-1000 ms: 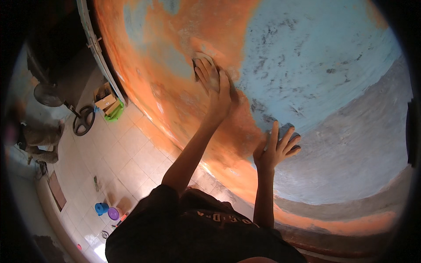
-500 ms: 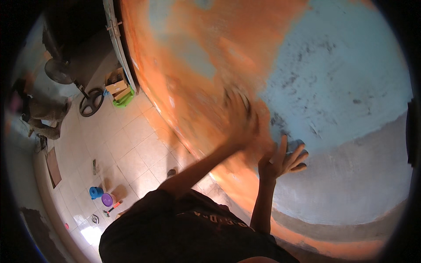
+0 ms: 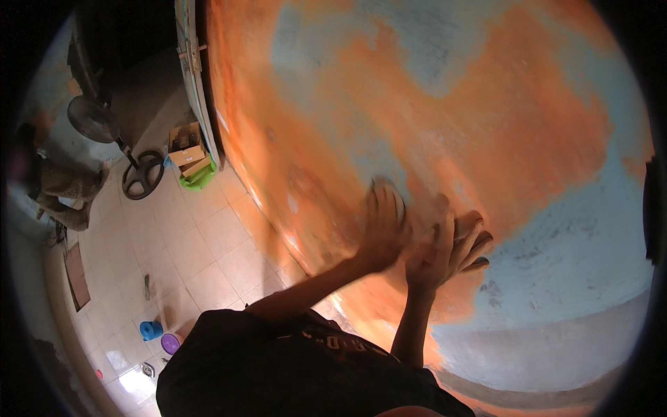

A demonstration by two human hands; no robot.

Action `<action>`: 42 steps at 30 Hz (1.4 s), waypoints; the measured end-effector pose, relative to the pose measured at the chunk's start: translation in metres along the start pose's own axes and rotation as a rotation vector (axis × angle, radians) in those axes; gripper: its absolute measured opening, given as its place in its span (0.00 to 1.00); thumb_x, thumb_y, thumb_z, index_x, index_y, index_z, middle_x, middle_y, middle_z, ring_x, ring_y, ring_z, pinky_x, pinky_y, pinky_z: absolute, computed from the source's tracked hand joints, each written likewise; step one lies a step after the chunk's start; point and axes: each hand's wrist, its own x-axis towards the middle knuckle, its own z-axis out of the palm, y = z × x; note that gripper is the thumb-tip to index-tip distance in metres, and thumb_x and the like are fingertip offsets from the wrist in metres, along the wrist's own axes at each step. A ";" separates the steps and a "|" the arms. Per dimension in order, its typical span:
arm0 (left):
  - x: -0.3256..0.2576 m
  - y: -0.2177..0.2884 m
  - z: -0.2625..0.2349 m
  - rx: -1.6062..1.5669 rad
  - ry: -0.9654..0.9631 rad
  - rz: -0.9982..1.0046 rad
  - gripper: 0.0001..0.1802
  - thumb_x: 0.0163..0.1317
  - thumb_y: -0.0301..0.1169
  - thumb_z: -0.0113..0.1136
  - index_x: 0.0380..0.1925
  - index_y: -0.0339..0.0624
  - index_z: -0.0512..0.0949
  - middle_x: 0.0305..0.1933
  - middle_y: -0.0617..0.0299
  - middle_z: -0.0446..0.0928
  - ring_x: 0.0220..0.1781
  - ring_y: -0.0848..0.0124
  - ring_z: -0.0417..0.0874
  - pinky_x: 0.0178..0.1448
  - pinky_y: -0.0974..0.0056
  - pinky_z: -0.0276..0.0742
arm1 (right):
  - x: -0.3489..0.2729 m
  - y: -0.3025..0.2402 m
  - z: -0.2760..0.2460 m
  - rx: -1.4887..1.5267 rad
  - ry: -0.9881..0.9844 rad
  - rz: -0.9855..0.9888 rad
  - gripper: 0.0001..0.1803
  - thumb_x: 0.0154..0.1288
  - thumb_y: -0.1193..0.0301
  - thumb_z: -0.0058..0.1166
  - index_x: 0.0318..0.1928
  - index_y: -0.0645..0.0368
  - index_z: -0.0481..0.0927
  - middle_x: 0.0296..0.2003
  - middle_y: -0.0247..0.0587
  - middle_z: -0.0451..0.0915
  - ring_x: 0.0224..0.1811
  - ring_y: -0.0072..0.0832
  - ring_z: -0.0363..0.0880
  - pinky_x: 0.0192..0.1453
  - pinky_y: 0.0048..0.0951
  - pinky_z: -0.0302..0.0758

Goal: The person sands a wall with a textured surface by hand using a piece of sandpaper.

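My left hand (image 3: 385, 221) is raised against the orange and blue wall (image 3: 542, 104), its fingers stretched out and a little blurred. Just right of it, my right hand (image 3: 448, 254) has its fingers spread over an orange patch. Neither hand shows anything held. Both palms appear flat on or very close to the paint; exact contact cannot be made out. Shadows of the fingers fall on the wall beside them. Toward its lower right the wall turns to a grey band (image 3: 542, 354).
Left on the tiled floor (image 3: 215, 236) are a blue container (image 3: 151, 330), a purple-lidded tub (image 3: 171, 342) and a cardboard box (image 3: 186, 144) with a green bag (image 3: 199, 175). A pedestal fan (image 3: 94, 118) stands near the doorway. Another person (image 3: 66, 187) is at the far left.
The view has shifted, and floor objects appear slightly lower. My right hand now lies over orange paint instead of blue-grey. The left hand appears slightly lower, closer to the right; the hammer is now mostly hidden.
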 end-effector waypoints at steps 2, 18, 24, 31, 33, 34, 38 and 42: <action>0.008 -0.017 -0.016 0.105 -0.167 0.095 0.28 0.68 0.29 0.51 0.60 0.15 0.62 0.68 0.17 0.54 0.72 0.22 0.52 0.73 0.27 0.48 | 0.017 -0.023 0.003 0.161 -0.051 0.156 0.22 0.68 0.67 0.50 0.61 0.50 0.80 0.74 0.58 0.59 0.77 0.62 0.49 0.73 0.70 0.34; 0.187 -0.116 -0.094 -0.302 0.040 -0.104 0.30 0.70 0.31 0.43 0.65 0.15 0.57 0.70 0.14 0.46 0.75 0.22 0.44 0.77 0.31 0.40 | 0.011 -0.043 0.057 -0.061 0.181 0.051 0.21 0.69 0.67 0.53 0.62 0.53 0.79 0.74 0.56 0.59 0.81 0.51 0.45 0.76 0.65 0.32; 0.084 -0.076 -0.074 -0.221 -0.175 0.020 0.29 0.67 0.30 0.45 0.62 0.17 0.59 0.70 0.14 0.47 0.72 0.21 0.48 0.75 0.28 0.40 | 0.015 -0.045 0.062 -0.096 0.253 0.056 0.20 0.72 0.67 0.47 0.61 0.55 0.80 0.73 0.55 0.62 0.80 0.50 0.47 0.78 0.58 0.32; 0.156 -0.123 -0.090 0.307 0.021 0.433 0.31 0.65 0.31 0.50 0.62 0.17 0.60 0.66 0.16 0.54 0.71 0.19 0.50 0.75 0.28 0.44 | 0.015 -0.056 0.065 -0.087 0.207 0.017 0.19 0.71 0.68 0.47 0.58 0.53 0.81 0.72 0.55 0.64 0.78 0.52 0.53 0.75 0.58 0.41; 0.110 -0.077 -0.084 -0.173 -0.182 0.011 0.29 0.65 0.29 0.50 0.62 0.18 0.61 0.65 0.17 0.56 0.71 0.19 0.51 0.75 0.29 0.44 | 0.018 -0.058 0.061 -0.099 0.198 -0.027 0.18 0.70 0.69 0.47 0.56 0.52 0.82 0.68 0.54 0.69 0.68 0.53 0.65 0.64 0.55 0.55; 0.091 -0.083 -0.080 -0.239 -0.117 0.060 0.27 0.66 0.29 0.48 0.60 0.18 0.63 0.65 0.17 0.55 0.71 0.19 0.50 0.75 0.29 0.45 | 0.023 -0.064 0.060 -0.091 0.201 -0.025 0.18 0.70 0.69 0.47 0.56 0.52 0.82 0.68 0.54 0.69 0.68 0.53 0.65 0.64 0.55 0.55; 0.176 -0.089 -0.118 0.401 -0.612 0.325 0.26 0.70 0.31 0.45 0.60 0.18 0.62 0.68 0.16 0.52 0.72 0.21 0.49 0.75 0.31 0.45 | 0.028 -0.069 0.055 -0.166 0.147 -0.014 0.17 0.68 0.70 0.47 0.54 0.52 0.83 0.63 0.51 0.73 0.57 0.50 0.69 0.54 0.48 0.58; 0.144 -0.098 -0.097 -0.085 -0.143 0.093 0.27 0.71 0.34 0.44 0.60 0.18 0.64 0.69 0.17 0.51 0.73 0.22 0.48 0.75 0.31 0.45 | 0.020 -0.072 0.056 -0.114 0.021 0.045 0.19 0.66 0.71 0.48 0.55 0.50 0.83 0.64 0.52 0.72 0.63 0.52 0.66 0.61 0.55 0.56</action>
